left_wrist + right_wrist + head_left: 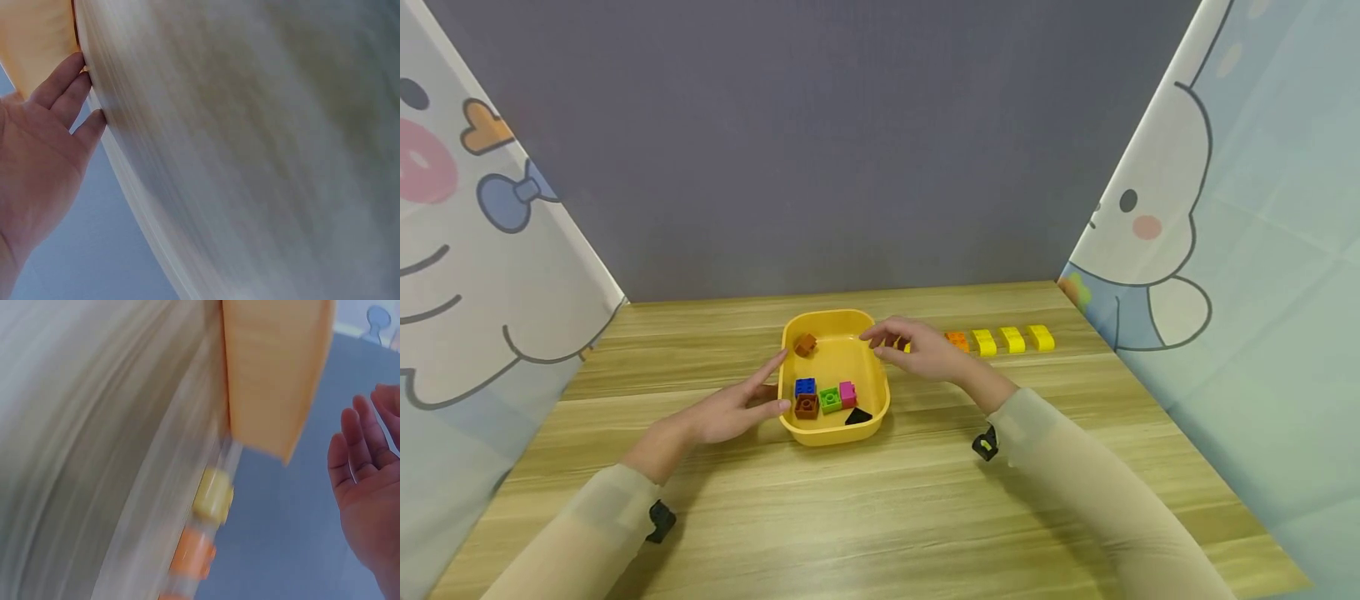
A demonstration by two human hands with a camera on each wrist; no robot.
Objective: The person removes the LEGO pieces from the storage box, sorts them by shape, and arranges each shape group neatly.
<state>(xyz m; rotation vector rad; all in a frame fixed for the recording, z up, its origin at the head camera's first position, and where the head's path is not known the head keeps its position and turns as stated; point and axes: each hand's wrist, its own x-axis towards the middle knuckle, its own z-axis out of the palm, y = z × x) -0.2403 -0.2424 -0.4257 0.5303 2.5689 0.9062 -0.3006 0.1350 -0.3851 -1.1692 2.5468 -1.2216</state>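
Note:
A yellow plastic bin (833, 437) stands on the table. My left hand (730, 414) touches the bin's left side with straight, spread fingers, seen also in the left wrist view. Just over the bin's right rim hovers my right hand (925, 350), its fingers loosely bent and holding nothing. Inside the bin lie a blue brick (805, 386), a brown brick (807, 407), a green brick (830, 400), a pink brick (847, 394) and a black piece (858, 416). Another brown brick (806, 344) sits at its far left corner.
Right of the bin runs a row of bricks: an orange brick (957, 340) and several yellow ones, including the end yellow brick (1041, 337). My right hand partly hides the row's near-bin end. A dark panel (850, 167) stands behind the wooden table (820, 525).

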